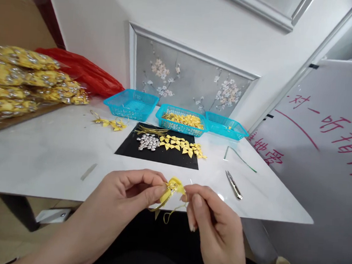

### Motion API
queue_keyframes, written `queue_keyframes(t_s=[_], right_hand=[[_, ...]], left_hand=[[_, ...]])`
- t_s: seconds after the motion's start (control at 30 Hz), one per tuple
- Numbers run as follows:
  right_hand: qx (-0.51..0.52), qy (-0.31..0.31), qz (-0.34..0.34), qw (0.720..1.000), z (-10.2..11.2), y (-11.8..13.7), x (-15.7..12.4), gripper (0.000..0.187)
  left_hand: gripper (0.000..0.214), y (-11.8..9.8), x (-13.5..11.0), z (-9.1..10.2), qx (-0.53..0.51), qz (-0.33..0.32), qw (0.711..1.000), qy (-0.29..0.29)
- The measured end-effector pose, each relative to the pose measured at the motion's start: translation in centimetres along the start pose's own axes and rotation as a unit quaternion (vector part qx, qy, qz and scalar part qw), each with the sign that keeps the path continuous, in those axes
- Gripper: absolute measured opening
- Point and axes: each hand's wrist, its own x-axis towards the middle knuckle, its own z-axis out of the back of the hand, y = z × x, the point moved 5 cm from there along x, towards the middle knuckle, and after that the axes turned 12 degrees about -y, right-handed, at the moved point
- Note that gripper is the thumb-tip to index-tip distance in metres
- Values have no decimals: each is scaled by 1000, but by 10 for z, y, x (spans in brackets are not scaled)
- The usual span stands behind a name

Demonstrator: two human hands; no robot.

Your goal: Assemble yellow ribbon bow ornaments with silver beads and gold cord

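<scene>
Between my hands, just over the table's front edge, is a yellow fabric flower (171, 189) with small shiny bits at its middle and a thin yellow cord (167, 217) hanging below. My left hand (137, 194) pinches the flower's left side between thumb and fingertips. Closed at the fingertips, my right hand (210, 216) is at the flower's right edge, where the cord runs; exactly what it pinches is too small to make out. Beyond them a black mat (162, 157) bears silver beads (148, 142), yellow petal pieces (181, 144) and yellow cords (151, 131).
Thread snips (234, 185) and a green strip (241, 158) lie to the right. Blue baskets (131, 104) line the wall, the middle one holding yellow pieces (186, 119). Finished-looking yellow strands (109, 122) lie left, near bagged yellow bundles (24, 79) and a red bag (83, 72).
</scene>
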Motion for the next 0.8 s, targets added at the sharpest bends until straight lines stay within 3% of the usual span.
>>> queue_keyframes(t_s=[0.17, 0.23, 0.37, 0.47, 0.53, 0.6, 0.67, 0.73, 0.8], right_hand=[[43, -66, 53, 995, 1, 12, -12, 36], [34, -68, 57, 995, 0, 14, -12, 36], [-11, -36, 47, 998, -3, 12, -6, 19], [43, 12, -72, 996, -10, 1, -4, 25], [92, 54, -169, 980, -17, -5, -6, 32], [103, 68, -198, 972, -18, -5, -6, 36], [58, 39, -150, 986, -14, 0, -4, 35], [-27, -10, -53, 998, -9, 10, -5, 28], [-116, -35, 55, 991, -12, 21, -13, 22]], left_hand=[[17, 8, 0, -1, -61, 99, 993, 10], [16, 8, 1, 2, -53, 92, 994, 1], [14, -3, 2, 5, 59, -61, 996, -28], [16, -11, -1, 5, 122, -156, 978, -64], [17, -13, -5, 6, 147, -195, 965, -91], [17, -13, -9, 7, 177, -228, 950, -115], [16, -13, -12, 8, 207, -266, 931, -137], [16, -14, -14, 7, 232, -301, 913, -148], [18, -15, -14, 5, 242, -318, 904, -149]])
